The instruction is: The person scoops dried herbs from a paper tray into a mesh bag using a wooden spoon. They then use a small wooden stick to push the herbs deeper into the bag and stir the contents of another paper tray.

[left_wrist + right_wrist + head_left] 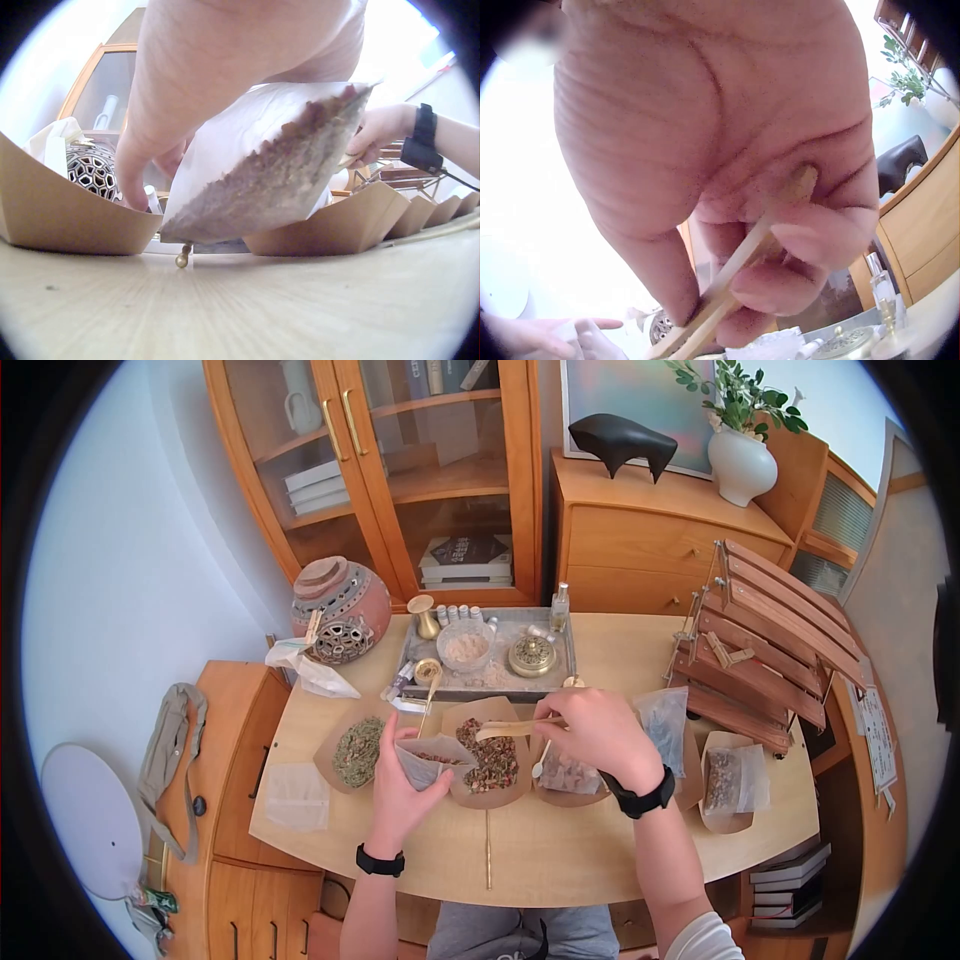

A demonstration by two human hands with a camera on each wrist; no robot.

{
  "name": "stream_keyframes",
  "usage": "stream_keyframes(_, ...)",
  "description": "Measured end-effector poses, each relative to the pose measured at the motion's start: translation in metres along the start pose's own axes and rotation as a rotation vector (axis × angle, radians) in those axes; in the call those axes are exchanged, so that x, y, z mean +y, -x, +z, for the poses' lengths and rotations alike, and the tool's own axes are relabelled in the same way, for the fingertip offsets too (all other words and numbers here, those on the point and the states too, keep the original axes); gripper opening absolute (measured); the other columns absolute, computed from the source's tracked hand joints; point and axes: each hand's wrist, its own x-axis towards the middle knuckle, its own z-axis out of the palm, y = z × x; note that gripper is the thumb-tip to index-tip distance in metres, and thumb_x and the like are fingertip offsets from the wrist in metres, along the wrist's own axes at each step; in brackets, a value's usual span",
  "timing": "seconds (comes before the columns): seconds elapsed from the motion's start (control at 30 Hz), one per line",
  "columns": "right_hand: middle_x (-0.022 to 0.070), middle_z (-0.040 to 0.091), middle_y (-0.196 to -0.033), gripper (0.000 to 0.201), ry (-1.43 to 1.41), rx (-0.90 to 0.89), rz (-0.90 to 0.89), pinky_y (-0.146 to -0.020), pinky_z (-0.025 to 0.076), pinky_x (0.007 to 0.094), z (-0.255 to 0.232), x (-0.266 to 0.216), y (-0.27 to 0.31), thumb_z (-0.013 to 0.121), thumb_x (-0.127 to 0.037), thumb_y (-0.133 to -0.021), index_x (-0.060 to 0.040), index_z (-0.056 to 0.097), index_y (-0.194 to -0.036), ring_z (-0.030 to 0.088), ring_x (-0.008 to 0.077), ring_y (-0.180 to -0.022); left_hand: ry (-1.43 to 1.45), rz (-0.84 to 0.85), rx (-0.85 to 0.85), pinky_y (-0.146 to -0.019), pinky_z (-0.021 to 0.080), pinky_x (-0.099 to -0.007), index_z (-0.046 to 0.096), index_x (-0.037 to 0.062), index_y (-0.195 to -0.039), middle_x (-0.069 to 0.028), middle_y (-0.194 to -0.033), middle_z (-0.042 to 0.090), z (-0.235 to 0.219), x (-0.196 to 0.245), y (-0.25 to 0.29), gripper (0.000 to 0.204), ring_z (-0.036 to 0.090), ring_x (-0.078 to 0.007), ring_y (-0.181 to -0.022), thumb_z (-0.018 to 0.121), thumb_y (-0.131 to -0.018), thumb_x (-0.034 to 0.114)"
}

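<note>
My left hand point(408, 790) grips a translucent pouch point(436, 758) partly filled with dried material; in the left wrist view the pouch point(262, 165) is tilted, its contents along the lower side. In my right hand point(600, 735) is a light wooden scoop point(510, 729), held over the paper tray of reddish mixed bits point(490, 760). The right wrist view shows the fingers curled round the wooden handle point(739, 262). A tray of green dried herbs point(357, 753) lies left of the pouch.
More paper trays with bagged material point(735, 780) stand to the right, beside a wooden rack point(765, 650). Behind are a grey tray point(480, 694) with a bowl point(466, 646) and brass burner point(531, 657), and a patterned pot point(342, 610). Flat empty bags point(298, 797) lie at the left.
</note>
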Motion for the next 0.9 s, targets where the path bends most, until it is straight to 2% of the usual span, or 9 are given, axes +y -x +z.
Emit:
stream_keyframes(0.1,0.0132,0.073,-0.081,0.015,0.137,0.037,0.001,-0.071,0.058,0.0447,0.027,0.015,-0.001,0.074,-0.023,-0.087,-0.0078,0.076,-0.084,0.073,0.0321,-0.079,0.005,0.002,-0.005,-0.102,0.051,-0.0402,0.018,0.0036,-0.163,-0.0158,-0.137,0.054,0.001,0.001,-0.001,0.108,0.062,-0.0266,-0.119,0.084,-0.077,0.005)
stream_keyframes(0.17,0.0146,0.072,-0.077,0.018,0.202,0.033,-0.083,-0.069,0.057,0.0448,0.042,0.017,-0.003,0.075,-0.023,-0.085,-0.0061,0.073,-0.079,0.072,0.0329,-0.077,0.009,-0.003,-0.005,-0.102,0.051,-0.0401,0.018,0.0036,-0.163,-0.0156,-0.137,0.054,0.000,0.003,-0.001,0.108,0.062,-0.0266,-0.119,0.084,-0.077,0.006)
stream_keyframes(0.3,0.0154,0.071,-0.077,0.017,0.201,0.015,-0.099,-0.066,0.057,0.0446,0.058,0.003,-0.003,0.074,-0.021,-0.083,-0.0052,0.072,-0.078,0.073,0.0331,-0.076,0.016,-0.019,-0.006,-0.102,0.052,-0.0402,0.018,0.0035,-0.163,-0.0153,-0.137,0.054,0.000,0.004,0.000,0.108,0.062,-0.0264,-0.119,0.084,-0.077,0.006)
stream_keyframes(0.37,0.0154,0.071,-0.077,0.013,0.181,0.021,-0.164,-0.065,0.057,0.0454,0.060,0.000,-0.003,0.073,-0.018,-0.082,-0.0055,0.072,-0.079,0.073,0.0333,-0.075,0.018,-0.018,-0.006,-0.102,0.052,-0.0402,0.019,0.0035,-0.163,-0.0152,-0.137,0.054,0.001,0.004,-0.001,0.108,0.062,-0.0264,-0.120,0.084,-0.077,0.006)
stream_keyframes(0.47,0.0157,0.071,-0.077,0.011,0.196,0.012,-0.165,-0.065,0.057,0.0455,0.060,0.000,-0.003,0.073,-0.017,-0.082,-0.0057,0.071,-0.080,0.073,0.0330,-0.077,0.036,-0.003,0.037,-0.098,0.052,-0.0411,0.024,0.0000,-0.161,-0.0171,-0.131,0.058,0.002,0.002,-0.001,0.109,0.065,-0.0280,-0.113,0.088,-0.074,0.011)
stream_keyframes(0.6,0.0163,0.071,-0.078,0.014,0.204,0.024,-0.170,-0.067,0.057,0.0446,0.045,0.004,-0.004,0.073,-0.019,-0.084,-0.0050,0.071,-0.080,0.073,0.0336,-0.078,0.034,-0.007,0.038,-0.098,0.052,-0.0411,0.024,0.0000,-0.161,-0.0176,-0.132,0.058,0.001,0.002,0.000,0.109,0.065,-0.0283,-0.113,0.088,-0.074,0.012)
stream_keyframes(0.7,0.0116,0.074,-0.084,0.014,0.168,0.012,-0.102,-0.070,0.057,0.0427,0.021,0.005,-0.003,0.073,-0.022,-0.089,-0.0080,0.075,-0.090,0.073,0.0324,-0.080,0.035,-0.013,0.037,-0.099,0.051,-0.0416,0.024,0.0002,-0.161,-0.0177,-0.132,0.058,0.001,0.001,0.000,0.109,0.064,-0.0289,-0.114,0.089,-0.074,0.013)
stream_keyframes(0.77,0.0122,0.075,-0.086,0.015,0.035,0.029,-0.024,-0.071,0.057,0.0427,0.001,0.000,-0.001,0.073,-0.021,-0.090,-0.0071,0.076,-0.093,0.073,0.0324,-0.081,0.033,-0.015,0.039,-0.100,0.051,-0.0420,0.024,0.0003,-0.161,-0.0178,-0.132,0.058,0.002,-0.001,0.000,0.109,0.064,-0.0293,-0.115,0.089,-0.073,0.013)
stream_keyframes(0.9,0.0119,0.075,-0.088,0.015,-0.099,0.035,-0.010,-0.072,0.057,0.0426,-0.021,-0.011,0.004,0.073,-0.021,-0.091,-0.0068,0.076,-0.095,0.073,0.0327,-0.082,0.019,0.001,0.036,-0.101,0.050,-0.0434,0.026,0.0008,-0.160,-0.0182,-0.132,0.058,0.003,-0.003,0.000,0.109,0.063,-0.0311,-0.116,0.089,-0.073,0.014)
